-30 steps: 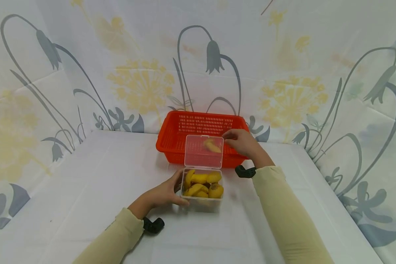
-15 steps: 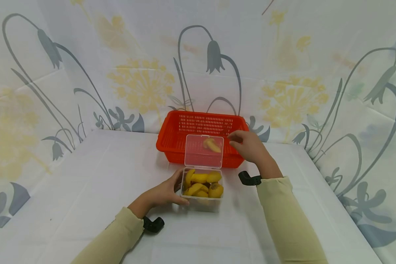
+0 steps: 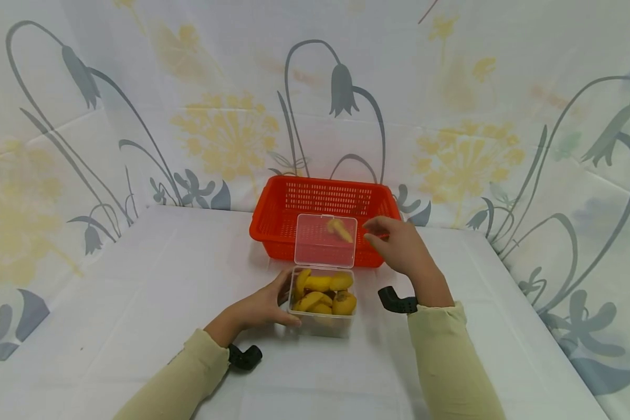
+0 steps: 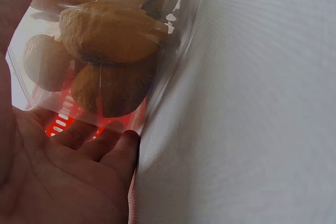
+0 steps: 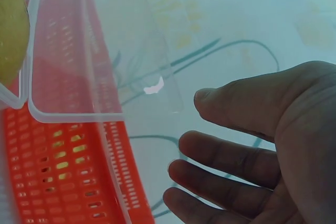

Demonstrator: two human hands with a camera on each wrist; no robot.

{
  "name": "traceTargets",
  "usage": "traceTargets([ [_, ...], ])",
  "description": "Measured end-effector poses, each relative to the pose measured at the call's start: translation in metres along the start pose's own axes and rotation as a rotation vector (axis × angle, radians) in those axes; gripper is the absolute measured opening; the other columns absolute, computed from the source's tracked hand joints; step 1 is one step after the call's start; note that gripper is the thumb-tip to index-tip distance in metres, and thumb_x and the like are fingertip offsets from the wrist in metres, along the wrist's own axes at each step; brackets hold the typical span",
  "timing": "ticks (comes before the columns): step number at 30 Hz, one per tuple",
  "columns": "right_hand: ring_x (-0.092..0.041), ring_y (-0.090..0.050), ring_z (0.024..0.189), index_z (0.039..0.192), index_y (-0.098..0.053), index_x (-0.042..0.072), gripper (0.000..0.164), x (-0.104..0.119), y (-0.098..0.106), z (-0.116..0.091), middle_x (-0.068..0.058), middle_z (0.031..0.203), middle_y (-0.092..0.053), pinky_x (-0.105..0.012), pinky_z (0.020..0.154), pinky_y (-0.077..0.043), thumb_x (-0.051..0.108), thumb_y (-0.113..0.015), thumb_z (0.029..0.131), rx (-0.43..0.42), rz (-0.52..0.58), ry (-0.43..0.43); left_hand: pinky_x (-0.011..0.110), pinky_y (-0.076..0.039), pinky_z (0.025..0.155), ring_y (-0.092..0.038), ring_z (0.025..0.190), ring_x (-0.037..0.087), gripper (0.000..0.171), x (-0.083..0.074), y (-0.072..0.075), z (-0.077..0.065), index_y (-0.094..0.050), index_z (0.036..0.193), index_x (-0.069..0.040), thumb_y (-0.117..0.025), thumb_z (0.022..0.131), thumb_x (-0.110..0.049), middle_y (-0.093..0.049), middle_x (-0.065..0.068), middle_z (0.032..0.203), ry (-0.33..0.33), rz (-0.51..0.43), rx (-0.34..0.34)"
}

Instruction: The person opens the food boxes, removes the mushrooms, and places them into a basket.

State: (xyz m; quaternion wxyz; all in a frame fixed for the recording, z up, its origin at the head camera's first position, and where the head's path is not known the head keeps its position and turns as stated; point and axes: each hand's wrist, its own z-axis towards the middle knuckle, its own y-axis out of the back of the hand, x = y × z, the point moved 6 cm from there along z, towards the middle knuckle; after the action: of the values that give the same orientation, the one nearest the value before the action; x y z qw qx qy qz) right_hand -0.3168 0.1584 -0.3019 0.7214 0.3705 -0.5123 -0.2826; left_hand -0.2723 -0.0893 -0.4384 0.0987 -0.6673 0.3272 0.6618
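Observation:
A clear plastic box [image 3: 325, 328] filled with several yellow fruits [image 3: 317, 286] stands on the white cloth. Some are curved like small bananas; others are rounder. Its hinged clear lid [image 3: 322, 254] is raised at the back. My left hand [image 3: 265, 303] holds the box at its left side, thumb at the front and fingers behind; up close the left wrist view shows the palm [image 4: 68, 182] beside the clear wall. To the right of the lid, my right hand [image 3: 401, 248] hovers with fingers loosely bent and nothing between them, as the right wrist view shows its spread fingers [image 5: 226, 156].
Right behind the box sits a red slotted basket [image 3: 273, 227]. Through the raised lid, a yellow fruit [image 3: 342, 231] shows in the basket. White cloth [image 3: 163, 280] covers the table, and a flower-printed curtain [image 3: 231, 70] hangs at the back.
My right hand has drawn back from beside the lid's top edge, a little rightward and toward me, its fingers parting more. My left hand and the box stay put.

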Motion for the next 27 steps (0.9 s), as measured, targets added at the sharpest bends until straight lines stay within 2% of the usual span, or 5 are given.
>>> traceTargets([
  [6, -0.028, -0.065, 0.107, 0.119, -0.064, 0.016, 0.028, 0.002, -0.002, -0.008, -0.004, 0.117, -0.068, -0.046, 0.089, -0.056, 0.030, -0.061, 0.095, -0.009, 0.021, 0.001, 0.046, -0.024, 0.120, -0.016, 0.151, 0.023, 0.107, 0.000, -0.001, 0.000, -0.016, 0.147, -0.042, -0.087, 0.069, -0.023, -0.019, -0.009, 0.159, -0.008, 0.001, 0.007],
  [13, -0.028, -0.065, 0.107, 0.117, -0.066, 0.017, 0.026, 0.010, -0.004, -0.014, -0.004, 0.115, -0.069, -0.047, 0.091, -0.056, 0.029, -0.064, 0.093, -0.006, 0.053, 0.049, 0.046, -0.024, 0.120, -0.016, 0.151, 0.023, 0.109, 0.001, 0.000, 0.001, -0.014, 0.148, -0.043, -0.087, 0.069, -0.023, -0.018, -0.009, 0.159, 0.005, 0.003, 0.001],
  [19, -0.026, -0.063, 0.111, 0.116, -0.067, 0.018, 0.029, 0.017, -0.010, -0.016, -0.003, 0.116, -0.069, -0.046, 0.092, -0.055, 0.029, -0.068, 0.090, 0.040, 0.044, 0.064, 0.046, -0.024, 0.120, -0.017, 0.151, 0.023, 0.110, 0.001, -0.001, 0.002, -0.013, 0.149, -0.041, -0.087, 0.070, -0.021, -0.018, -0.008, 0.160, 0.008, 0.007, -0.003],
  [27, -0.024, -0.062, 0.105, 0.119, -0.067, 0.016, 0.034, 0.024, -0.024, -0.017, -0.004, 0.112, -0.069, -0.038, 0.083, -0.058, 0.029, -0.071, 0.088, 0.137, 0.047, 0.064, 0.048, -0.024, 0.120, -0.016, 0.151, 0.025, 0.111, 0.001, -0.001, 0.001, -0.012, 0.149, -0.040, -0.086, 0.070, -0.021, -0.018, -0.007, 0.160, 0.011, 0.013, -0.008],
])
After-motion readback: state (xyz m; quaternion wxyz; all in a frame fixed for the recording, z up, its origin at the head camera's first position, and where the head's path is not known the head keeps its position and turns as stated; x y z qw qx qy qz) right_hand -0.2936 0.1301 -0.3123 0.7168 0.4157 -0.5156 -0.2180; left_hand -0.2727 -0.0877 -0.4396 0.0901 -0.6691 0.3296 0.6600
